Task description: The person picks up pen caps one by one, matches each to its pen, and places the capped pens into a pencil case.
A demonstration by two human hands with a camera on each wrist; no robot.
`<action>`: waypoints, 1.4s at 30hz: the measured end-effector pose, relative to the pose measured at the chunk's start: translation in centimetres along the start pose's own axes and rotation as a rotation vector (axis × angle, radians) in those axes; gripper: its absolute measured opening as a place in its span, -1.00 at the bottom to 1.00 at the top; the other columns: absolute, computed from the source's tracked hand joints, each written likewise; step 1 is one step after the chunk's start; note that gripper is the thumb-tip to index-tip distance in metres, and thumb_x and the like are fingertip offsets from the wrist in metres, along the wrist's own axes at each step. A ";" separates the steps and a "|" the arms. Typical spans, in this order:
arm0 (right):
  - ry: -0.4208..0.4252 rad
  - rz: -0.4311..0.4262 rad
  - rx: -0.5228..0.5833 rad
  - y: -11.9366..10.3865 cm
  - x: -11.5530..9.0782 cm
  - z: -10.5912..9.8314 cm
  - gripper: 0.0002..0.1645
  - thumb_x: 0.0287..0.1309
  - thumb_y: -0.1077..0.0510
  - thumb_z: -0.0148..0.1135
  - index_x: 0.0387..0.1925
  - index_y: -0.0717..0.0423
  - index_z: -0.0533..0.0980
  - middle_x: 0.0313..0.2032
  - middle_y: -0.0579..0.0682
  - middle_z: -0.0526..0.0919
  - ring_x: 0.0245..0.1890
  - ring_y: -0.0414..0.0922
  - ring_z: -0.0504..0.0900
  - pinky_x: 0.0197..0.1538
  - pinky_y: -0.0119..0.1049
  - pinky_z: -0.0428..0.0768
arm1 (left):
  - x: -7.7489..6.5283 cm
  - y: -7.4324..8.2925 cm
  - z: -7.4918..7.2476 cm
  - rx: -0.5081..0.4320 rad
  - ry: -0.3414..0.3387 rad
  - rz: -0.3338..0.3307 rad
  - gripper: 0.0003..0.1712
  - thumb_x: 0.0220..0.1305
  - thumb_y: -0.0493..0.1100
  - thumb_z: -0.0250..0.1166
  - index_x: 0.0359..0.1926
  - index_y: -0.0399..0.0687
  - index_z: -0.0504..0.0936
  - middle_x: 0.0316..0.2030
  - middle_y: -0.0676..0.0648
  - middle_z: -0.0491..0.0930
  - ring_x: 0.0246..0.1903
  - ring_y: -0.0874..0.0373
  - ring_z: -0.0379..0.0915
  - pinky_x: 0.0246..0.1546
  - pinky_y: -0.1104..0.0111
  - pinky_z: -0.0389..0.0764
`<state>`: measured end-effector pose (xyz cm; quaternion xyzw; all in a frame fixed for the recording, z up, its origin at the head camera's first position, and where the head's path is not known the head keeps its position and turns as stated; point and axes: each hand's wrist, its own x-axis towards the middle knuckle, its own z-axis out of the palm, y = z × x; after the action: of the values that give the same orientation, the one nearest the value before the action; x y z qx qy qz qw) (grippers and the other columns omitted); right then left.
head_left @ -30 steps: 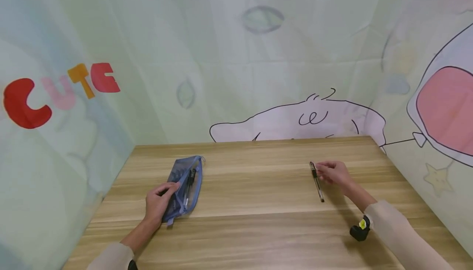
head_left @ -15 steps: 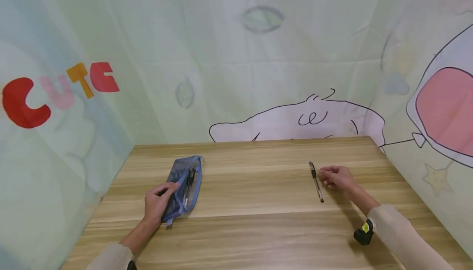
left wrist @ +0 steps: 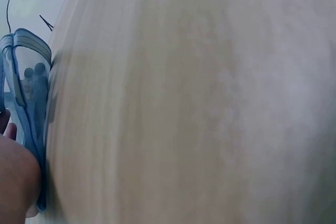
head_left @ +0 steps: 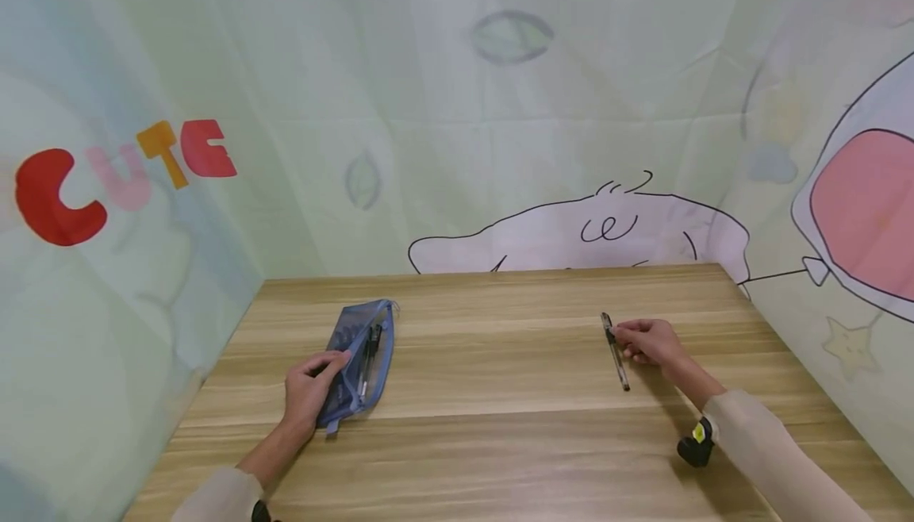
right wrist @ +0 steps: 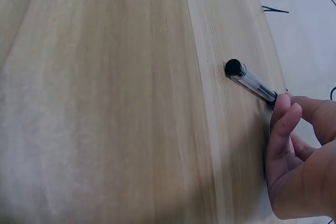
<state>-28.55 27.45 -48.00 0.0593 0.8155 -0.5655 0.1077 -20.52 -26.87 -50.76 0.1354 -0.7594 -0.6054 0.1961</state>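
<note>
On the left of the table, my left hand (head_left: 307,387) pinches the side of a blue mesh pencil case (head_left: 382,371), thumb on top near its opening. Through that opening pens (head_left: 369,355) show, with dark caps. In the left wrist view, the pencil case (left wrist: 37,103) stands at the left edge with part of the left hand (left wrist: 18,177) beside it. A clear-barrelled pen (head_left: 620,367) with a black cap lies on the right side. My right hand (head_left: 650,341) pinches it near the cap end; in the right wrist view, thumb and finger meet the pen (right wrist: 254,85) at its black part.
The wooden table (head_left: 485,379) ends at a printed cloth backdrop (head_left: 321,149) behind and on both sides. A black wrist device (head_left: 695,444) sits at the right sleeve's cuff.
My right hand, at the pen a second ago, drew slightly right of it, then came back left onto it. The pen stays in place, and the left hand keeps its hold on the pencil case.
</note>
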 end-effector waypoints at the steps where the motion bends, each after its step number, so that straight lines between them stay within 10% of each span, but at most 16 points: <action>1: 0.006 0.008 -0.003 0.0 0.1 0.1 -0.38 0.39 0.08 0.29 0.24 0.49 0.43 -0.50 -0.24 0.65 -0.59 -0.38 0.57 -0.55 -0.55 0.56 | 0.0 0.0 0.0 -0.003 -0.002 0.001 -0.69 0.23 -0.17 0.50 -0.21 -0.42 0.78 -0.44 0.39 0.69 -0.27 0.52 0.59 -0.12 0.72 0.53; 19: 0.037 0.030 -0.058 -0.8 0.4 0.8 -0.49 0.33 0.03 0.35 0.08 0.40 0.60 -0.61 -0.22 0.65 -0.62 -0.37 0.55 -0.55 -0.53 0.55 | 0.0 0.1 0.1 -0.026 -0.008 -0.005 -0.69 0.22 -0.18 0.50 -0.21 -0.43 0.77 -0.45 0.42 0.68 -0.26 0.51 0.60 -0.11 0.72 0.54; 42: -0.211 -0.036 0.234 -3.4 -0.2 4.8 -0.30 0.52 0.08 0.13 0.39 0.55 0.23 -0.39 -0.22 0.70 -0.43 -0.39 0.66 -0.27 -0.55 0.71 | -0.1 0.0 -0.2 -0.026 -0.015 -0.008 -0.75 0.23 -0.18 0.50 -0.22 -0.33 0.80 -0.38 0.33 0.74 -0.25 0.49 0.61 -0.09 0.70 0.55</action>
<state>-28.64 21.80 -46.47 -0.0030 0.7292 -0.6615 0.1749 -20.38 -27.00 -50.78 0.1313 -0.7523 -0.6171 0.1898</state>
